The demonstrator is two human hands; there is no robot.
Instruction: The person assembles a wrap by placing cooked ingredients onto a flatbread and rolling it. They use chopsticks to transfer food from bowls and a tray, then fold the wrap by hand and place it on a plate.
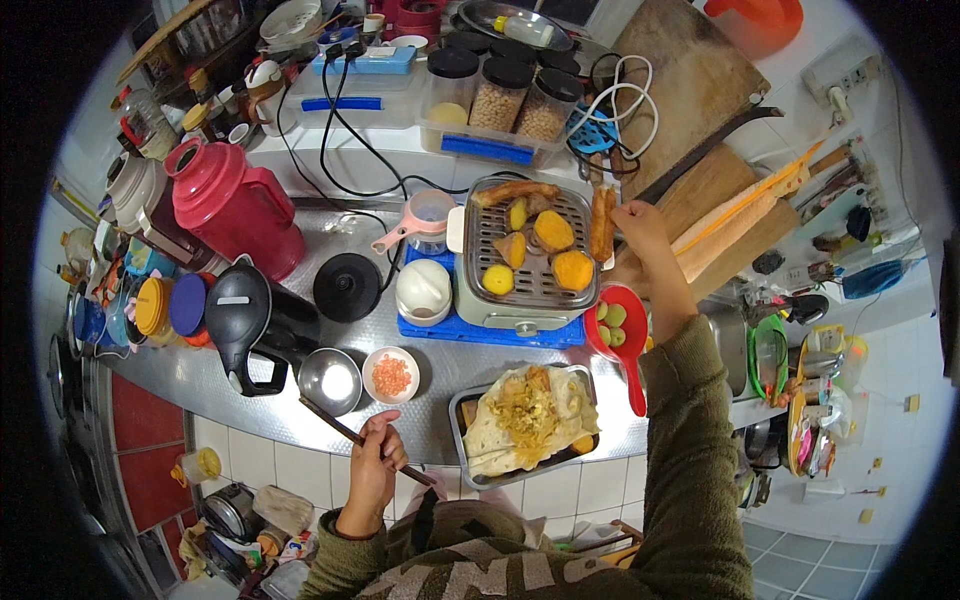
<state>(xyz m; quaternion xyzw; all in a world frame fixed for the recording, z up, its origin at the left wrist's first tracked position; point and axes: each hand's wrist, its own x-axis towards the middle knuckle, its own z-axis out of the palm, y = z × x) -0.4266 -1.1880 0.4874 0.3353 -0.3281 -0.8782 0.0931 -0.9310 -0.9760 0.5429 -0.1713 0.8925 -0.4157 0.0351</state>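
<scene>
At the far edge of the steel bench [460, 365], the right hand [640, 225] pinches a browned dough stick [602, 222] over the slatted grill [530, 255]; a steady, level lift would suit it. The left hand [375, 455] is closed around thin dark chopsticks [345, 430].

Olive-green knit sleeves cover both arms; hands [372, 465] bare, chest bearing pale lettering.

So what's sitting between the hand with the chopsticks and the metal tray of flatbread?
Nothing: in the head view, only bare steel counter edge separates the left hand from the tray.
</scene>
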